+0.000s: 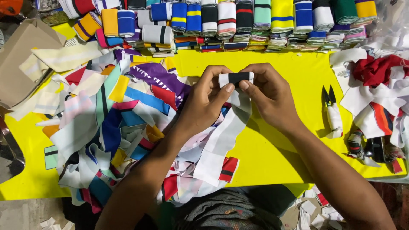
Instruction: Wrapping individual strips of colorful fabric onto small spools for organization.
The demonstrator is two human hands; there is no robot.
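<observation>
My left hand (203, 102) and my right hand (269, 94) meet above the middle of a yellow table (277, 140). Both pinch the top end of a white knitted strip with a black band (237, 78), thumbs pressed on its near side. The rest of that strip (221, 140) hangs down toward me over the table. Directly left of my left hand lies a big heap of mixed coloured fabric strips (110, 127), with a purple piece on top.
Rows of rolled, striped fabric bands (221, 19) line the far edge. Small snips with wrapped handles (332, 113) lie right of my right hand. White, red and orange scraps (379, 89) pile at the right. A cardboard piece (21, 59) sits far left.
</observation>
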